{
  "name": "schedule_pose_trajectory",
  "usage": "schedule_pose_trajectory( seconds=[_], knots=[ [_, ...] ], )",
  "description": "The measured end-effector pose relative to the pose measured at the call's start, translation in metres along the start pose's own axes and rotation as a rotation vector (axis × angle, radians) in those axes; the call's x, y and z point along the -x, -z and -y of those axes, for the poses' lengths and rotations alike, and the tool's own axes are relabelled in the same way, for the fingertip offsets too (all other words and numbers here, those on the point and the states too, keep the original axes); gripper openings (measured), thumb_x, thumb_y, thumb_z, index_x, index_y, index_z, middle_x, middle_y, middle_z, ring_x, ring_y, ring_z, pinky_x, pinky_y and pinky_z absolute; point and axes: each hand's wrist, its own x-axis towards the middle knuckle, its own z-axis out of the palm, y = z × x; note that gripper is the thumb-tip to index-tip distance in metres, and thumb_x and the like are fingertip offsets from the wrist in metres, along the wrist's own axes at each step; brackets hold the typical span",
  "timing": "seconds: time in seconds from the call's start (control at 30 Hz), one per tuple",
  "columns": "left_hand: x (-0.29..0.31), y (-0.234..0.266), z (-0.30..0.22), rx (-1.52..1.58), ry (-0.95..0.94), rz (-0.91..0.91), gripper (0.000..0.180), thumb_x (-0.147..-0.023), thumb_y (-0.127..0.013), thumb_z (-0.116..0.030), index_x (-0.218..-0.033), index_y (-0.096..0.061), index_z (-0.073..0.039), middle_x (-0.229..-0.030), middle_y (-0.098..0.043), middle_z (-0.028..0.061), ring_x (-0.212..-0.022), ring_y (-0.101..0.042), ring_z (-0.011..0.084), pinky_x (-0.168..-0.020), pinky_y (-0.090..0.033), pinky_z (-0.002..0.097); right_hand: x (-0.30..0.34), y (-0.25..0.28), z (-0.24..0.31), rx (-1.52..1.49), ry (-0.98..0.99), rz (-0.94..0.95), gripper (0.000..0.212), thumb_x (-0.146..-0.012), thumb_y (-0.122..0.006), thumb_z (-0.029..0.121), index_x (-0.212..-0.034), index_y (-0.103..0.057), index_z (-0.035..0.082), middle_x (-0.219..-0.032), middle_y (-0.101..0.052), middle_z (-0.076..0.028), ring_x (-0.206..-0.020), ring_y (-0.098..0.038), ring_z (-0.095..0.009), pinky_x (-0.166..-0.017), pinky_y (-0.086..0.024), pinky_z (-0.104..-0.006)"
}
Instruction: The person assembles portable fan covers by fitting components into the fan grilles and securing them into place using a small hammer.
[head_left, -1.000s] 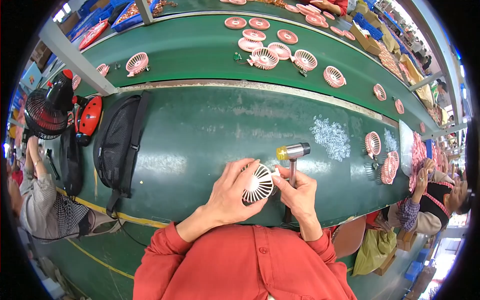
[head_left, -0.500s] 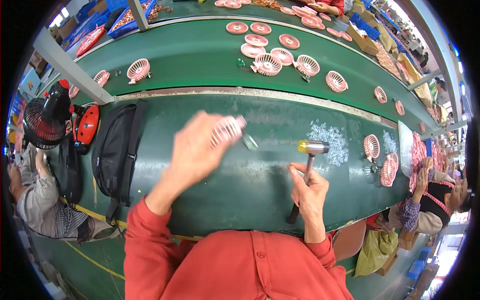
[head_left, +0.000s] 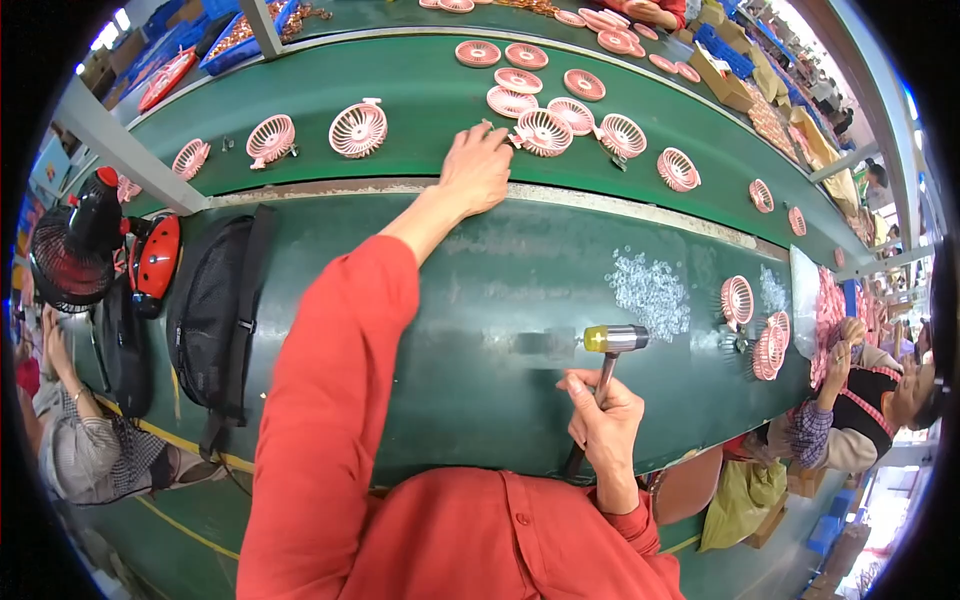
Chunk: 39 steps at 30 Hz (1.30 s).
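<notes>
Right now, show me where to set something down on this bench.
The green bench is bare between the left sleeve and the hammer in the right hand, with a narrower patch between that sleeve and the black bag. Its right end is crowded with clear pieces and pink housings; on the belt, pink parts cluster beside the left hand.

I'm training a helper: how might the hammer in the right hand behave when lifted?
The hammer probably feels head-heavy: its thick, metallic-looking head tops a slim shaft. It should be stiff, the shaft looking straight. The crosswise head would likely limit rolling.
</notes>
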Motion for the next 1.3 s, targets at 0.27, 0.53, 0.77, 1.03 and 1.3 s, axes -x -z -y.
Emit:
schedule_pose_trajectory(
  seconds=[0.27,0.53,0.77,1.03,1.3],
  knots=[
    [0.002,-0.004,-0.005,-0.035,0.066,0.245,0.026,-0.083,-0.058,-0.01,-0.108,-0.063,-0.002,-0.122,-0.059,0.0115,-0.125,-0.046,0.0324,-0.101,-0.037,0.045,-0.012,0.0,-0.004,-0.002,-0.127,0.028,0.017,-0.093,-0.066,0.01,-0.096,-0.065,-0.007,-0.068,-0.063,-0.007,-0.036,-0.036,-0.004,-0.033,-0.025,-0.0217],
    [-0.004,-0.015,-0.012,0.091,0.025,0.177,0.038,-0.078,-0.052,-0.004,-0.115,-0.061,-0.006,-0.119,-0.061,0.01,-0.122,-0.048,0.0322,-0.099,-0.038,0.0442,-0.014,-0.016,-0.007,0.025,-0.159,0.069,0.015,-0.093,-0.064,0.008,-0.097,-0.065,-0.007,-0.079,-0.067,-0.01,-0.037,-0.037,-0.004,-0.033,-0.027,-0.0215],
    [0.0,0.009,-0.016,0.204,0.081,0.181,0.028,-0.078,-0.052,-0.003,-0.1,-0.068,-0.005,-0.101,-0.065,0.0095,-0.103,-0.053,0.0308,-0.092,-0.04,0.0435,-0.014,-0.026,-0.002,0.057,-0.195,0.065,0.015,-0.093,-0.063,0.007,-0.099,-0.066,-0.006,-0.079,-0.067,-0.01,-0.039,-0.039,-0.003,-0.034,-0.028,-0.0213],
    [0.123,0.112,-0.053,0.606,0.218,0.192,0.017,-0.086,-0.057,-0.004,-0.097,-0.069,-0.005,-0.093,-0.066,0.0113,-0.093,-0.056,0.0309,-0.084,-0.044,0.0417,-0.045,-0.042,0.006,0.231,-0.098,-0.044,0.022,-0.095,-0.063,0.019,-0.101,-0.067,-0.001,-0.062,-0.059,-0.003,-0.037,-0.034,-0.003,-0.033,-0.023,-0.0211],
    [0.227,0.187,-0.091,0.89,0.405,0.353,0.011,-0.089,-0.062,-0.005,-0.098,-0.065,-0.001,-0.092,-0.069,0.0091,-0.081,-0.063,0.0231,-0.073,-0.05,0.0348,-0.066,-0.089,-0.003,0.542,0.051,0.235,0.039,-0.09,-0.068,0.026,-0.112,-0.063,-0.006,-0.067,-0.061,-0.004,-0.055,-0.055,-0.008,-0.052,-0.043,-0.0266]
  ],
)
